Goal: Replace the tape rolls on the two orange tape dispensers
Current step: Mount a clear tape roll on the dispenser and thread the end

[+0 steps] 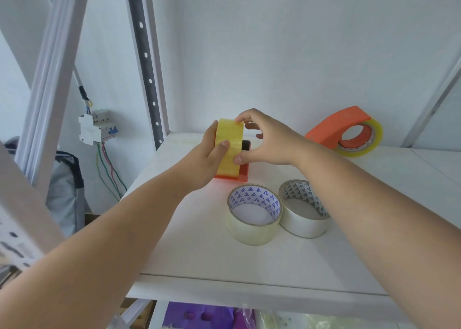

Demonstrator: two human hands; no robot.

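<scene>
Head view: the left hand and right hand both grip a yellow tape roll standing on edge on the near orange dispenser, on the white shelf. A second orange dispenser, with its own roll, sits right of it; two clear tape rolls lie in front.
</scene>
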